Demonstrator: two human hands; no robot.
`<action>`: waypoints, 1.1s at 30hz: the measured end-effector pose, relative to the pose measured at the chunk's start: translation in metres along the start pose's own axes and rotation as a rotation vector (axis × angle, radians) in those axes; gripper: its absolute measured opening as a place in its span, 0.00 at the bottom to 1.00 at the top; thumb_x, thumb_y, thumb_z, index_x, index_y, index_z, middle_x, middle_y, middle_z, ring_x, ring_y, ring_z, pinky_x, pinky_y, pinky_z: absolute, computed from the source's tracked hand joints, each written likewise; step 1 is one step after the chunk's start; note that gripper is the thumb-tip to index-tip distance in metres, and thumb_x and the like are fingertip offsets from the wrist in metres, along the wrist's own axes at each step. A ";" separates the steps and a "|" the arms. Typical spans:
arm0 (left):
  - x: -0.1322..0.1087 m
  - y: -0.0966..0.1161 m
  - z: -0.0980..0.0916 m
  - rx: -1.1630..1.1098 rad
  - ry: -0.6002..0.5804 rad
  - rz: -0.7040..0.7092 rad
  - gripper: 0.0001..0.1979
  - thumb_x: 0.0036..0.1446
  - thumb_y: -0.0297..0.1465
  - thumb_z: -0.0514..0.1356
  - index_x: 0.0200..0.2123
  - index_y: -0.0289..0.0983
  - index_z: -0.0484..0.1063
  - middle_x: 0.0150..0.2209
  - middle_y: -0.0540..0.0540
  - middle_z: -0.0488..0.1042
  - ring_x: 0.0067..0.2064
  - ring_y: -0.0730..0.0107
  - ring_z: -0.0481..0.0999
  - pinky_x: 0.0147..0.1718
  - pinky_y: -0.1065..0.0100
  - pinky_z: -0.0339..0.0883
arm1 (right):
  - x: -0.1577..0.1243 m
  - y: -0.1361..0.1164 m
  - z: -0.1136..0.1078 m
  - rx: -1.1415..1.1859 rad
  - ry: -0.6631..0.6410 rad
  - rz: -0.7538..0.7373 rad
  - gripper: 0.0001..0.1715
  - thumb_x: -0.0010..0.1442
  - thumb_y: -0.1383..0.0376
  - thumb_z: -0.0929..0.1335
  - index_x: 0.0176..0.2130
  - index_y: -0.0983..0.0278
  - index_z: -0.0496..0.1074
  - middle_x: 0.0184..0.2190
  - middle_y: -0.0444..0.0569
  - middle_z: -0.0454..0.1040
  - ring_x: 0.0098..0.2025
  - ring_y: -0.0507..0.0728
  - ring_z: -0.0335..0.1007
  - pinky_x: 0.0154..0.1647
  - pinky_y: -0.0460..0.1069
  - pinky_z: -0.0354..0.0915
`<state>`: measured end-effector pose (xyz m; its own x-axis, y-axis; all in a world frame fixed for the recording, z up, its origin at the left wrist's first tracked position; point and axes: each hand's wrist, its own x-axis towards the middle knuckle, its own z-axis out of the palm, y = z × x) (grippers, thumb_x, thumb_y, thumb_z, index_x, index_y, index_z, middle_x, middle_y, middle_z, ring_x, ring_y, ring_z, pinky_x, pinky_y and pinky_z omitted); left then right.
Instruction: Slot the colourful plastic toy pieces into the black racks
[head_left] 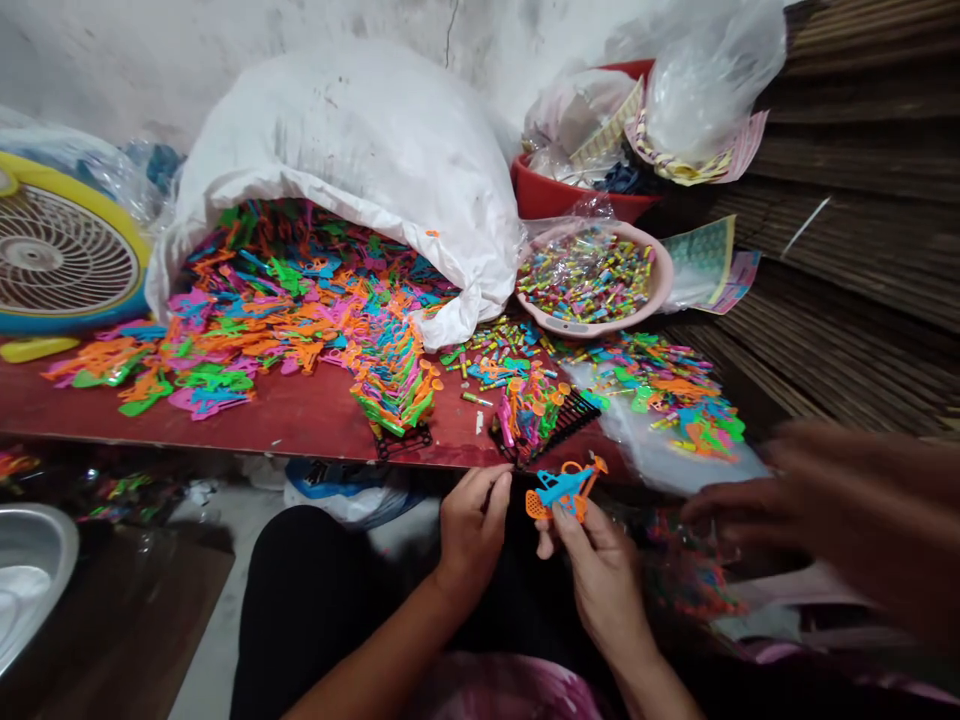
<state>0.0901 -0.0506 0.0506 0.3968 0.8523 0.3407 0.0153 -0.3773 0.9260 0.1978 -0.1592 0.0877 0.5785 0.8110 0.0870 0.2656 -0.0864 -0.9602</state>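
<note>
In my right hand (604,570), thumb and fingers pinch a small bunch of plastic toy pieces (564,488), blue on top of orange. One orange end is round and full of holes. My left hand (472,530) is at the table's front edge with its fingers closed; whether anything is between them is hidden. Just beyond it stands a black rack (574,420) with colourful toy pieces (529,405) lined up in it. Another row of toy pieces (394,375) stands to the left, over a second black rack (401,440).
A white sack (360,110) spills toy pieces (285,310) over the red table (300,430). Behind the rack sits a pink basin (664,270) of small wrapped tubes. A fan (67,240) stands left. Another person's blurred hand (810,500) reaches in at right, near a plastic bag (637,440).
</note>
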 end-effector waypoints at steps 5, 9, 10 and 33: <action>-0.011 0.022 -0.010 -0.182 -0.135 -0.058 0.16 0.68 0.37 0.53 0.38 0.37 0.79 0.31 0.48 0.75 0.34 0.71 0.73 0.35 0.71 0.67 | -0.002 0.011 0.020 0.109 0.018 0.046 0.17 0.63 0.53 0.67 0.30 0.61 0.74 0.22 0.44 0.70 0.26 0.54 0.64 0.31 0.49 0.61; -0.014 0.020 -0.005 -0.241 -0.161 -0.115 0.15 0.66 0.38 0.55 0.42 0.37 0.79 0.32 0.48 0.73 0.31 0.73 0.71 0.31 0.72 0.65 | -0.001 0.010 0.016 0.134 -0.007 0.044 0.16 0.63 0.53 0.68 0.31 0.61 0.74 0.23 0.43 0.69 0.25 0.53 0.63 0.30 0.48 0.60; -0.014 0.019 -0.005 -0.260 -0.167 -0.126 0.15 0.66 0.38 0.55 0.40 0.36 0.79 0.32 0.48 0.73 0.30 0.74 0.70 0.30 0.73 0.65 | -0.001 0.009 0.016 0.135 -0.008 0.044 0.16 0.63 0.53 0.68 0.31 0.61 0.74 0.22 0.43 0.69 0.25 0.52 0.63 0.30 0.48 0.60; 0.001 0.014 -0.016 -0.131 -0.353 -0.084 0.13 0.65 0.35 0.54 0.33 0.35 0.75 0.28 0.50 0.69 0.27 0.75 0.68 0.28 0.73 0.60 | 0.022 -0.002 -0.039 0.148 0.182 -0.050 0.16 0.65 0.54 0.66 0.46 0.60 0.75 0.33 0.45 0.74 0.28 0.51 0.68 0.31 0.48 0.64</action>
<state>0.0758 -0.0492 0.0663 0.6913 0.6923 0.2070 -0.0473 -0.2426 0.9690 0.2401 -0.1640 0.1018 0.7004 0.6934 0.1691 0.1892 0.0481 -0.9808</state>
